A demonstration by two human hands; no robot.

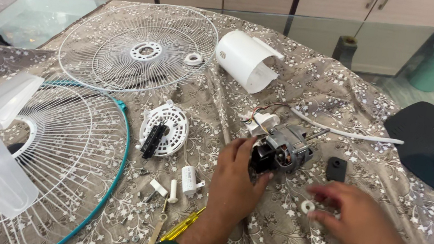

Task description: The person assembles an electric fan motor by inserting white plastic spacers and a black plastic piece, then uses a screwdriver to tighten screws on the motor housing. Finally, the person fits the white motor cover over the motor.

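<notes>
Right hand [359, 218] pinching white ring [307, 206], left hand [234, 178] gripping fan motor [281, 151] beside it

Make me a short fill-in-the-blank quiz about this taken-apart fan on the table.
1. The left hand grips the fan's ____.
2. The right hand pinches a small white ____.
3. The screwdriver by the left wrist has a ____ handle.
4. The wire guard at left has a ____ rim.

Answers: motor; ring; yellow; teal

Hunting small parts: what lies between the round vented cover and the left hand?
In the head view, a small white capacitor lies on the cloth between the vented cover and the left hand.
</notes>
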